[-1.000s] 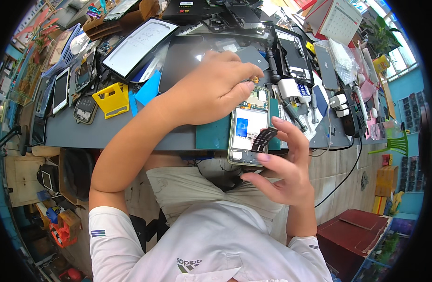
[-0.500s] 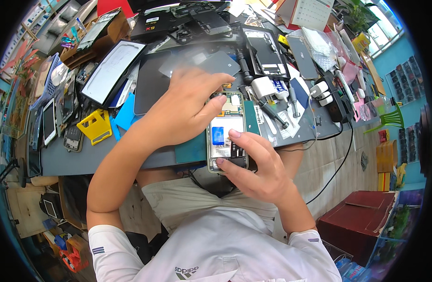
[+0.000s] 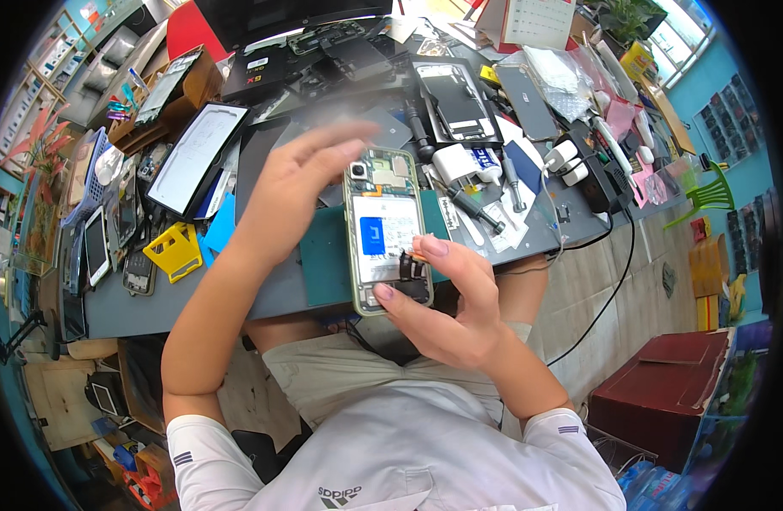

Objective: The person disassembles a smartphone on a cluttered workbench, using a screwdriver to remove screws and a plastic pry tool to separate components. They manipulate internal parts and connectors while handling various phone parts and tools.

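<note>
An opened phone with its back off shows a white battery with a blue patch, a camera and circuit board at its far end. My right hand grips its lower end, thumb on the near edge and fingers on the right side, by the dark flex parts. The phone is tilted over a green mat. My left hand hovers beside the phone's upper left corner, fingers stretched out and slightly blurred, with nothing visible in them.
Phone parts and a black frame crowd the far desk. Screwdrivers, a white charger and a power strip lie to the right. Leftward are a yellow holder, a white phone and a white-panelled frame.
My left hand has drawn back left from the phone's far end, uncovering the camera and board. The phone, still in my right hand, has shifted slightly left.
</note>
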`<state>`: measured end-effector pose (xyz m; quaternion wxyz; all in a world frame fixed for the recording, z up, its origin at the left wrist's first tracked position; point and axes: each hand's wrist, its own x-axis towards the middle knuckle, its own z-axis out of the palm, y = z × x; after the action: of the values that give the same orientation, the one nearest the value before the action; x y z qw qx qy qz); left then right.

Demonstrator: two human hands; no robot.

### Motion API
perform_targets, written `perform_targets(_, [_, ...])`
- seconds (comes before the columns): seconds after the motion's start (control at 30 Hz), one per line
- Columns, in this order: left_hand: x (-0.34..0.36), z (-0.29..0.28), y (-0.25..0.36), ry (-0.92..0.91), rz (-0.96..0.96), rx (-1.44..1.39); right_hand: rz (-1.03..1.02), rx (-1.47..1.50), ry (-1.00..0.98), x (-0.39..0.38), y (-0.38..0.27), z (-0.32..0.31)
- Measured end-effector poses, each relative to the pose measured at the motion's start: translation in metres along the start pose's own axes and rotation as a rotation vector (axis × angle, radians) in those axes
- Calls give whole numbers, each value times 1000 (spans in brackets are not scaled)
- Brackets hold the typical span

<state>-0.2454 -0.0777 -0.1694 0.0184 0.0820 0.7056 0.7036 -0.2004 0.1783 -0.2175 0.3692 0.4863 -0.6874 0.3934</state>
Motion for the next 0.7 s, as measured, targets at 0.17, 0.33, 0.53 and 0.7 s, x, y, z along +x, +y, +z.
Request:
perform_targets(0.17, [-10, 20, 14, 103, -44, -659, -61, -7, 122, 17, 6, 21])
perform_targets(0.33, [-31, 43, 18, 52, -160, -757, -147, -8, 86, 29, 8, 34])
perform_targets(0.53, [-54, 52, 18, 21, -123, -621, -190, 42, 12, 20, 10, 32])
perform_targets(0.7, [-57, 50, 1, 106, 2, -566, -48, 104, -54, 19, 4, 2])
